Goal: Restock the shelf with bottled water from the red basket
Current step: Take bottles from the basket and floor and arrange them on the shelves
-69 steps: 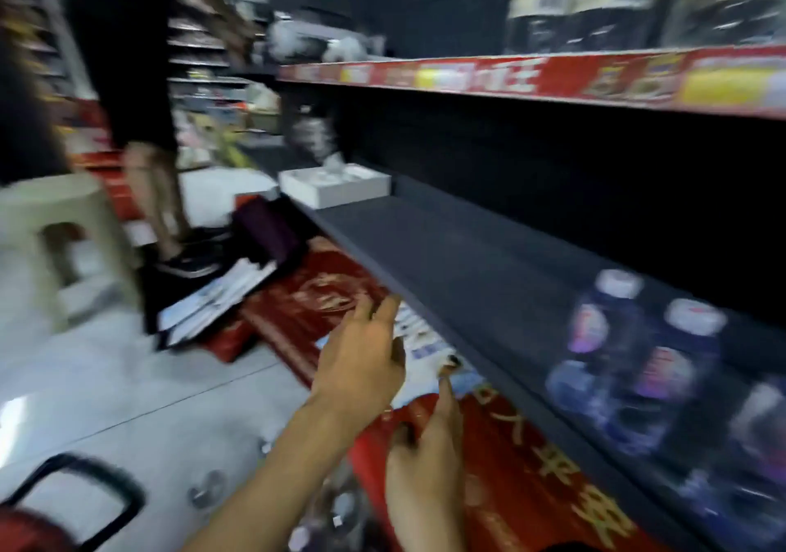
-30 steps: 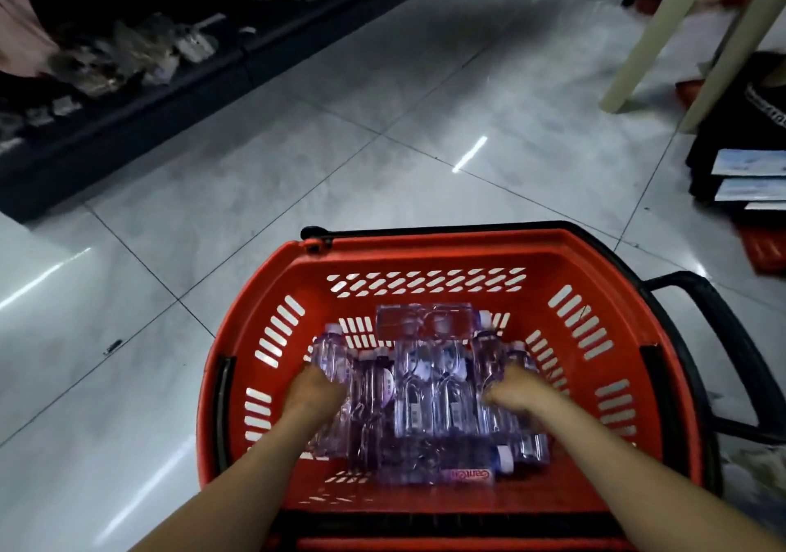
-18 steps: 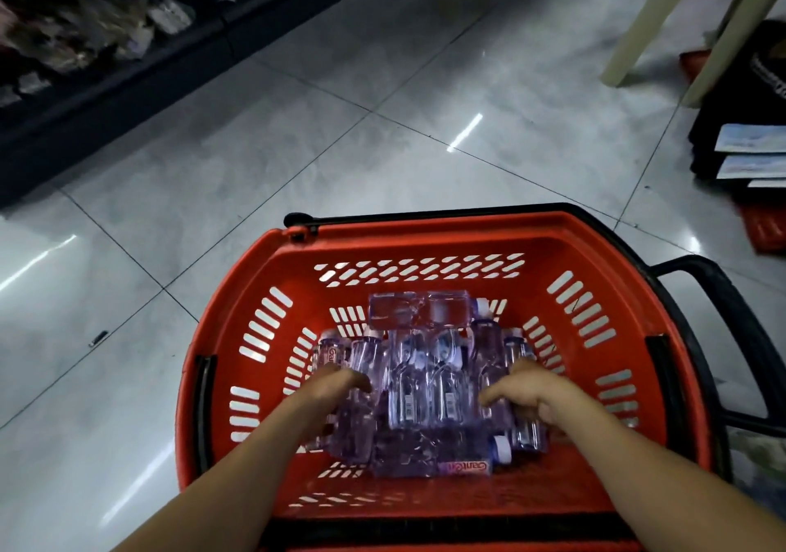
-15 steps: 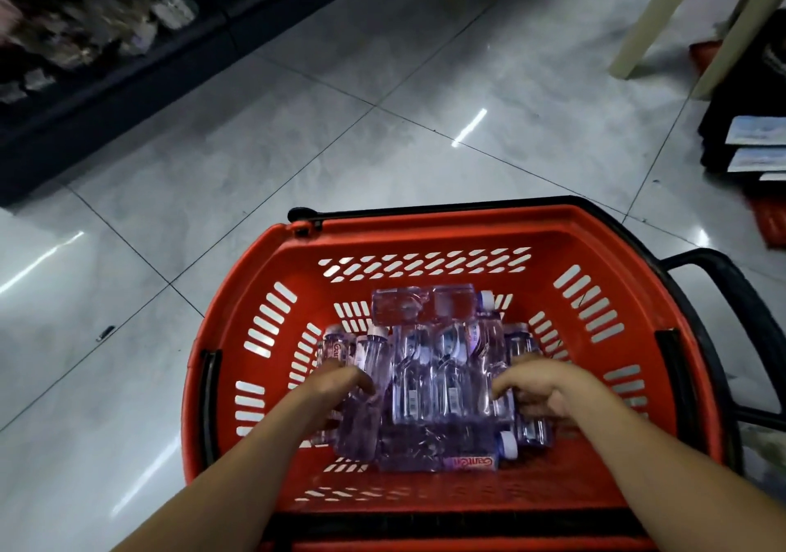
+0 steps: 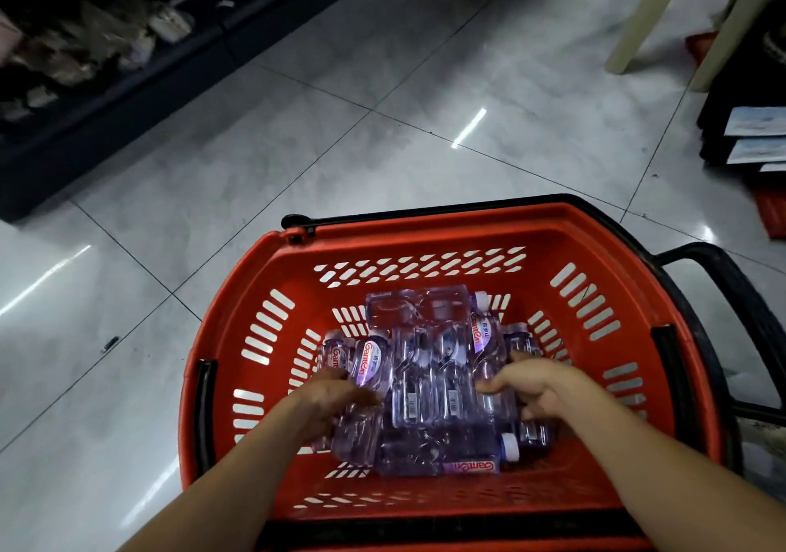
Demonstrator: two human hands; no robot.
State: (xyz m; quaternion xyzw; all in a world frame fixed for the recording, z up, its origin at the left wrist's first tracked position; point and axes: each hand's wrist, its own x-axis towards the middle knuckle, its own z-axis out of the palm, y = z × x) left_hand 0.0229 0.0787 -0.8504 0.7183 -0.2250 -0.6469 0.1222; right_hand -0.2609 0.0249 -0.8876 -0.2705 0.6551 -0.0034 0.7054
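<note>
A red basket (image 5: pixel 429 249) stands on the floor in front of me, with several clear bottles of water (image 5: pixel 429 385) with purple labels lying in it. My left hand (image 5: pixel 327 398) grips a bottle (image 5: pixel 363 415) at the left of the pile. My right hand (image 5: pixel 533 385) curls round a bottle (image 5: pixel 489 360) at the right of the pile. Both forearms reach in over the near rim. The shelf with the restocked bottles is out of view.
A black handle (image 5: pixel 740 296) sticks out at the basket's right. A dark low shelf with packets (image 5: pixel 98 49) runs along the far left. Pale stool legs (image 5: pixel 650 11) and a dark stack with papers (image 5: pixel 753 135) stand at the far right on the glossy tiled floor.
I turned from the shelf down to the basket. Both hands reached into the bottles and closed on one each; over the last half second they have lifted slightly.
</note>
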